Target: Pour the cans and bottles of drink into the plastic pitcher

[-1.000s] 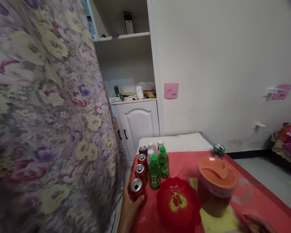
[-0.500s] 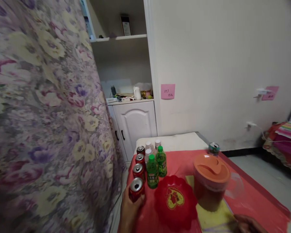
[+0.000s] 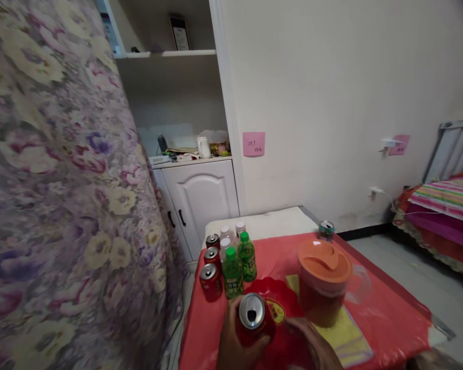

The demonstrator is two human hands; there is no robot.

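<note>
My left hand (image 3: 233,352) grips an opened red drink can (image 3: 251,319) and holds it upright above the near rim of a red bowl (image 3: 283,304) with a yellow emblem. My right hand (image 3: 312,345) is just right of the can, over the bowl, with its fingers curved toward the can. Whether it touches the can or the bowl is hidden. Behind the bowl stands a clear pitcher (image 3: 324,282) with an orange lid and dark liquid inside, set on a yellow mat (image 3: 349,336).
On the red-covered table (image 3: 386,316), three more red cans (image 3: 211,280) stand in a row at the left. Beside them are two green bottles (image 3: 232,272) and white-capped bottles (image 3: 226,234). A teal can (image 3: 326,230) stands at the far edge. A floral curtain (image 3: 61,205) hangs left, and a bed (image 3: 443,205) is at the right.
My left hand lifted the nearest red can out of the row and carried it right, over the bowl. My right hand came in from the table's right edge toward the can. The view shifted right.
</note>
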